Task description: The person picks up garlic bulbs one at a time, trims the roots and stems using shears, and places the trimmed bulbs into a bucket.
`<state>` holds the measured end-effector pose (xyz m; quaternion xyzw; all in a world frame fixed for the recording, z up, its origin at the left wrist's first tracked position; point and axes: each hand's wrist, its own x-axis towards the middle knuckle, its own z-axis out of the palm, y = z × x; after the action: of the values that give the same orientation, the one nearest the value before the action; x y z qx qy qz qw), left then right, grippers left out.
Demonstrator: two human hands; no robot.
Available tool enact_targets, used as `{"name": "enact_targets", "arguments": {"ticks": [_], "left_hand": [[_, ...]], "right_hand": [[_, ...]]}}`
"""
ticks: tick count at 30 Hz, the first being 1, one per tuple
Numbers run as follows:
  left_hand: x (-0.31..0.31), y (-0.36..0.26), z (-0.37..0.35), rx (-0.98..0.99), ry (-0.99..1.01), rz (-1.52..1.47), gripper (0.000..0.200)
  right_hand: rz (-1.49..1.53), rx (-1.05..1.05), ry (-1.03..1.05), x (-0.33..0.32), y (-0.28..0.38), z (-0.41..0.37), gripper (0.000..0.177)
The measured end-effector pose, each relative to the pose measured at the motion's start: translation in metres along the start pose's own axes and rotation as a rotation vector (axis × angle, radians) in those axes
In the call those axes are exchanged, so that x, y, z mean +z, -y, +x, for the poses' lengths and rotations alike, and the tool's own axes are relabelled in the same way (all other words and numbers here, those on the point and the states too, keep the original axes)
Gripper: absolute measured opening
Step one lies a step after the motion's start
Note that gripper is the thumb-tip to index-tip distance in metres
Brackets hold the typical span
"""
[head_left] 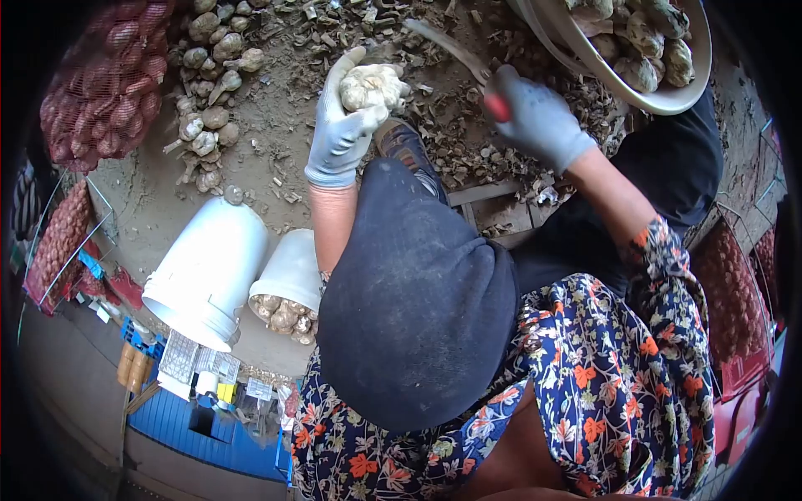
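My left hand (338, 138), in a pale work glove, is closed around a whitish garlic bulb (373, 87) above my knee. The thumb and fingers wrap its sides, and its top faces up. To the right, my right hand (541, 121), in a grey glove blurred by motion, grips a knife (449, 47). A bit of red handle shows at the fist, and the blade points up and left, apart from the bulb. Dry garlic stalks and trimmings (455, 142) litter the ground beneath both hands.
A tub (668, 103) of garlic bulbs stands at upper right by my leg. Untrimmed garlic (205, 134) lies on the ground at left. Two white buckets (209, 263) are below it, the smaller one (288, 265) holding bulbs. Red mesh sacks (109, 92) stand at both sides.
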<state>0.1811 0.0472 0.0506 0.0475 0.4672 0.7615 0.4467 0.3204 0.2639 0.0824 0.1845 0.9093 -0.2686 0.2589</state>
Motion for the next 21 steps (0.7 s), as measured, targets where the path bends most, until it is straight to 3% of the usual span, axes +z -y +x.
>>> {"name": "enact_targets", "arguments": {"ticks": [2,5,8,10,12,17,20,21], "left_hand": [[0.001,0.000,-0.001,-0.022,-0.008,-0.004,0.082],[0.012,-0.002,-0.004,0.003,-0.138,0.268,0.078],[0.018,-0.004,-0.006,0.010,-0.105,0.532,0.071],[0.023,-0.011,-0.012,-0.041,-0.095,0.477,0.067],[0.027,-0.015,-0.015,-0.141,0.064,0.379,0.068],[0.039,-0.009,-0.017,-0.371,0.100,0.297,0.077],[0.027,0.008,-0.015,-0.247,0.110,0.284,0.080],[0.033,0.006,-0.017,-0.297,0.097,0.156,0.083]], "right_hand": [[0.044,-0.050,-0.046,-0.002,0.004,-0.016,0.036],[-0.176,-0.109,-0.052,0.003,0.016,-0.028,0.042],[-0.289,-0.144,-0.078,0.004,0.020,-0.033,0.047],[-0.316,-0.189,-0.040,-0.001,0.017,-0.035,0.049],[-0.363,-0.262,0.006,-0.006,0.011,-0.039,0.048],[-0.380,-0.300,0.075,-0.007,-0.007,-0.042,0.040],[-0.317,-0.298,0.067,0.006,-0.017,-0.044,0.038],[-0.166,-0.268,0.088,0.012,-0.021,-0.044,0.037]]}}
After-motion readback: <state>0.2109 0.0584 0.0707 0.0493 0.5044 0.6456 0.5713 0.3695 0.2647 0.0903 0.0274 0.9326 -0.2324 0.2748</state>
